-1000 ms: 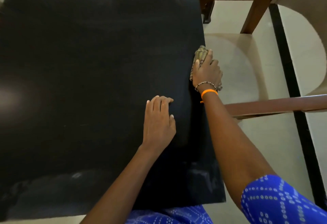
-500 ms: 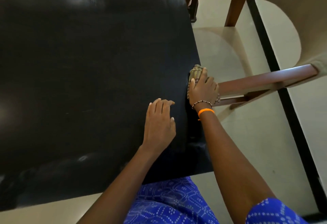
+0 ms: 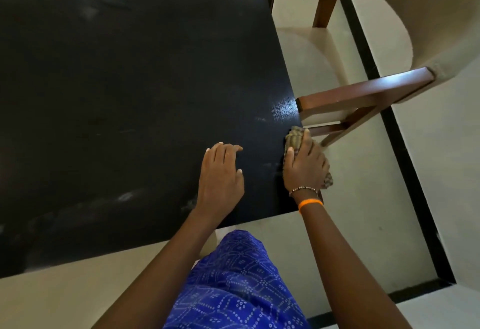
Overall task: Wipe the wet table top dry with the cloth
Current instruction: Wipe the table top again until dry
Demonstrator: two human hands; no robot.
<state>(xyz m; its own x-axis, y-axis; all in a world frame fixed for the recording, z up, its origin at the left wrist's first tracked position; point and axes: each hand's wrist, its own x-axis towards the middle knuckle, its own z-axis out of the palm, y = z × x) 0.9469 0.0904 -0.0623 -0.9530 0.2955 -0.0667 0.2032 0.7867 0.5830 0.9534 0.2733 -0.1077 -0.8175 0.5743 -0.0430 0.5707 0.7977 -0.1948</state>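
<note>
Head view is looking down on a black tabletop [image 3: 130, 94] whose glossy surface is showing a bright glare at the far left and faint pale smears near its near edge. At the right edge of that surface, close to the near right corner, the right hand [image 3: 305, 165] is pressing down on a bunched, striped brownish cloth [image 3: 294, 137], its fingers curling over the cloth so that the fabric is poking out beyond the fingertips and behind the wrist. A beaded bracelet [image 3: 304, 189] and an orange band [image 3: 310, 202] are circling that wrist. Just beside it, further in from the edge, the left hand [image 3: 220, 175] is resting palm-down on the tabletop with fingers relaxed and holding nothing. A wooden chair [image 3: 363, 94] with a pale seat is standing right of the tabletop, its arm nearly touching the edge just beyond the cloth. Blue patterned clothing [image 3: 233, 284] is filling the lower middle above a pale floor [image 3: 376, 198].
</note>
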